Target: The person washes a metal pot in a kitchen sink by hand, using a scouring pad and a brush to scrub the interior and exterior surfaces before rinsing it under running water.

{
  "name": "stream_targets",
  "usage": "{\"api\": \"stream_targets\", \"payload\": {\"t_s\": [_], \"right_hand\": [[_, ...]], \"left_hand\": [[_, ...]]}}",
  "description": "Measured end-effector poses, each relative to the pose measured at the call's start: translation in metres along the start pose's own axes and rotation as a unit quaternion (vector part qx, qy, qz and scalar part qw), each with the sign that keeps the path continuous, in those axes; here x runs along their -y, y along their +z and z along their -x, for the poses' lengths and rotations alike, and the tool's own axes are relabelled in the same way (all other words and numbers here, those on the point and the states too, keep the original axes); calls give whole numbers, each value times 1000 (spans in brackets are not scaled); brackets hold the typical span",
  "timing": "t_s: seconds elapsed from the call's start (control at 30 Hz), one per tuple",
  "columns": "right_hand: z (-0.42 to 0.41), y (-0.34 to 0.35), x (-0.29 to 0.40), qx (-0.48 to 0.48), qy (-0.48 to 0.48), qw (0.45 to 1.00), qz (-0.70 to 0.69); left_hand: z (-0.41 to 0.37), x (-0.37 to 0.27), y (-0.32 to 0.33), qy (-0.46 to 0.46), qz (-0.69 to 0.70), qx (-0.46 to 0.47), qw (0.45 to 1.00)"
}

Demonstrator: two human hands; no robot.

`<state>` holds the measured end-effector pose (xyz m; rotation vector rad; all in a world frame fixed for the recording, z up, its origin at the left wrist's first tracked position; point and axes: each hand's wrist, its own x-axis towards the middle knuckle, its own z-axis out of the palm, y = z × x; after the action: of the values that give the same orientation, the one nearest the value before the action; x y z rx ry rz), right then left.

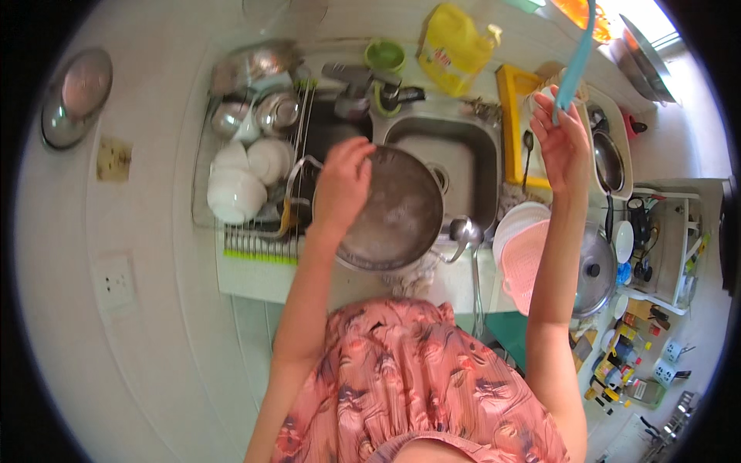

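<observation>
A large round metal pan (399,208), dull grey-brown, lies across the left part of the steel sink (489,168) and the counter edge. My left hand (346,188) is at its left rim with curled fingers; whether they grip the rim is hidden. Raised to the right, my right hand (558,144) has the lower end of a long light-blue plastic piece (576,69) between thumb and fingers. That piece runs up past the picture's top edge, so its kind is unclear. A steel ladle (465,231) rests at the sink's front edge.
Left of the sink, a wire dish rack (298,173) carries white bowls (236,194) and metal bowls. Behind stand a green bowl (386,55) and a yellow jug (454,52). To the right are a yellow-framed tray (512,127), a pink colander (524,260) and a glass pot lid (596,283).
</observation>
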<state>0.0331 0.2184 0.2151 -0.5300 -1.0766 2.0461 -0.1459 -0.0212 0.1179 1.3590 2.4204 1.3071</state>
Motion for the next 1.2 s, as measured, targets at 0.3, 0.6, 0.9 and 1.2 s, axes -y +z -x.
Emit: {"api": "stream_targets", "payload": {"t_s": [0.3,0.6,0.9,1.2], "right_hand": [[150,44,-27,31,98,842,529],[160,75,-121,272,126,393,869],[153,66,-208,226,-96,402,882],[152,52,-135,300,81,356,882]], "left_hand": [[70,85,-59,-168,-14,-129,977],[59,127,-30,-146,81,-148,975],[54,126,-27,-243,128,-30,961],[80,117,-33,-301,158,-57,939]]}}
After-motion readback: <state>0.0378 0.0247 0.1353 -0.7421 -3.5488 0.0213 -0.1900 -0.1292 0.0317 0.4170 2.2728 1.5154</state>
